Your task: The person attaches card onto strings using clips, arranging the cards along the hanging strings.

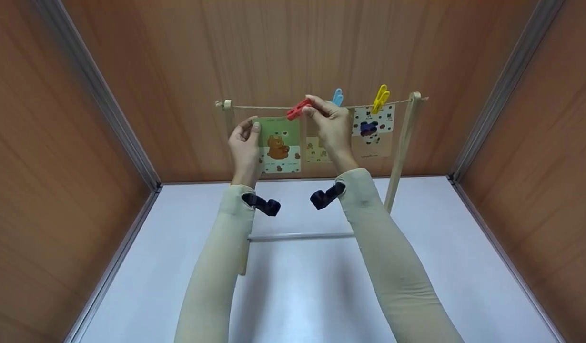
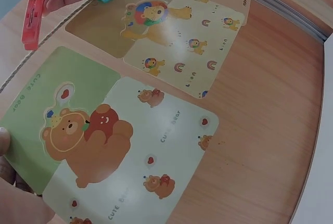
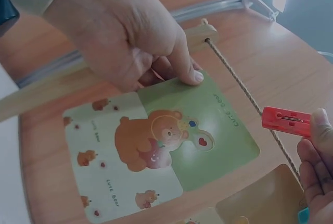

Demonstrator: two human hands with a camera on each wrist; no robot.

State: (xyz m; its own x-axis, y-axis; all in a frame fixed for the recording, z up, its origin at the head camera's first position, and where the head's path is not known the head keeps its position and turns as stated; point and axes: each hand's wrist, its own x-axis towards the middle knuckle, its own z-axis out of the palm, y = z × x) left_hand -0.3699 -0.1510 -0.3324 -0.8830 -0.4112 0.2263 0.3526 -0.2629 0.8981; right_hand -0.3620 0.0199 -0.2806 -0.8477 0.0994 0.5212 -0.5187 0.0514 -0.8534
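Observation:
My left hand [image 1: 245,147] pinches the left edge of a green-and-white bear card [image 1: 279,143], thumb in front and fingers behind. The card hangs just below the twine [image 3: 239,81], its top edge apart from it in the right wrist view. In my right hand [image 1: 332,125] a red clothespin [image 1: 298,109] is pinched between thumb and fingers, close to the twine above the card's top right corner. The clothespin [image 3: 286,121] overlaps the twine in the right wrist view; whether it bites the twine I cannot tell.
A lion card [image 2: 171,36] hangs from a blue clothespin [image 1: 338,97], partly behind my right hand. Further right, a yellow clothespin [image 1: 380,99] holds a panda card [image 1: 373,131]. Wooden posts [image 1: 401,152] carry the twine, and a crossbar [image 1: 300,236] lies low between them.

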